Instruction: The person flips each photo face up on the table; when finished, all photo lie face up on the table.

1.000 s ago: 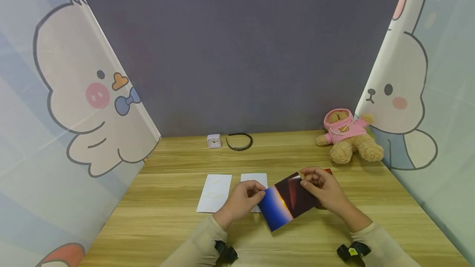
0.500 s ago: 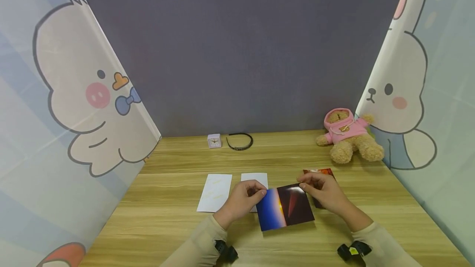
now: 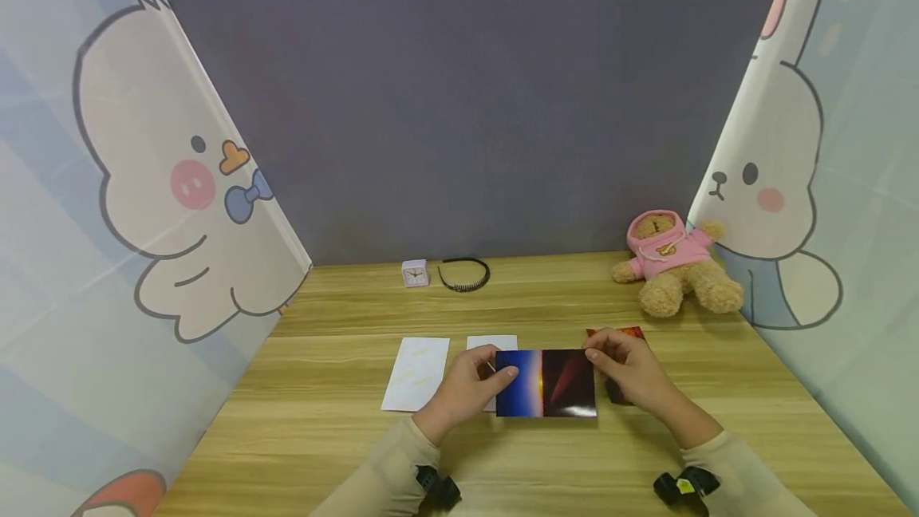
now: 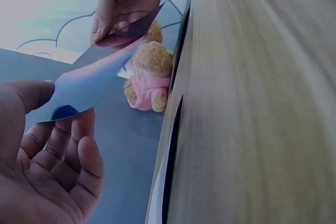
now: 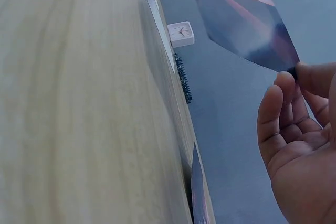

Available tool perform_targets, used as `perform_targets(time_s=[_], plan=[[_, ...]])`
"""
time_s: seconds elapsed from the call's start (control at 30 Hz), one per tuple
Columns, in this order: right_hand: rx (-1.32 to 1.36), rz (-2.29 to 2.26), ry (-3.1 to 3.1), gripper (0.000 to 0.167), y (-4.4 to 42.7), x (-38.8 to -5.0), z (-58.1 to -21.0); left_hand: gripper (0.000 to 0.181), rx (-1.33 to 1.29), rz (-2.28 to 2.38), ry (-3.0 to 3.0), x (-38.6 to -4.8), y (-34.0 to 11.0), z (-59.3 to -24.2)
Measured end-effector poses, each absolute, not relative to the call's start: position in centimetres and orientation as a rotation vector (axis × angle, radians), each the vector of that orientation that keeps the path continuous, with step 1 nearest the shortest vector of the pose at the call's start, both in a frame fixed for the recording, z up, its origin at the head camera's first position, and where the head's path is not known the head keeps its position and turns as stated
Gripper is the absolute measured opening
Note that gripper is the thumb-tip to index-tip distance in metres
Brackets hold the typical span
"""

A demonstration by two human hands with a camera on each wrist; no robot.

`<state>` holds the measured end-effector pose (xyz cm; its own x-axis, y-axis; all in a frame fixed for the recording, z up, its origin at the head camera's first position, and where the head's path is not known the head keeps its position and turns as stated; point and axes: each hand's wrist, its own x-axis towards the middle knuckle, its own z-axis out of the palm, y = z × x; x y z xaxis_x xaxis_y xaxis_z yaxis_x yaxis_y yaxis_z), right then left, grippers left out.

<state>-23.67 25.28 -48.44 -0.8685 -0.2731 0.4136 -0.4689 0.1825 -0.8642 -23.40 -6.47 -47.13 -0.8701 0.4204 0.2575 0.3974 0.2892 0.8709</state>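
Observation:
A glossy picture card (image 3: 546,384), blue on its left half and dark red-black on its right, is held above the table between both hands. My left hand (image 3: 467,389) pinches its left end, thumb on the printed face. With thumb and fingertips, my right hand (image 3: 632,369) pinches the upper right corner. The left wrist view shows the card (image 4: 89,82) bending slightly between the hands. Below the right hand lies a dark red picture card (image 3: 617,394), partly covered. Behind the left hand is a white card (image 3: 492,341), mostly hidden; another white card (image 3: 416,374) lies farther left.
At the back of the wooden table (image 3: 345,453) stand a small square clock (image 3: 415,273) and, beside it, a black toothed headband (image 3: 464,276). A teddy bear (image 3: 678,262) in a pink hoodie sits at the back right. A grey panel (image 3: 467,102) rises behind the table.
The picture card has turned from a slant to nearly level, its lower edge rising. The right hand dipped, then rose slightly; the left hand has barely moved. Other things stay in place.

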Motion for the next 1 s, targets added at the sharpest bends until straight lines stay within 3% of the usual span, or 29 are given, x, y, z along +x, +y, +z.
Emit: perform_targets(time_s=[1.0], plan=[[0.752, 1.860, -2.201, 0.010, 25.32, -23.59, -48.10, 0.010, 0.637, 1.903, 2.427, -23.74, -6.47, -47.22]])
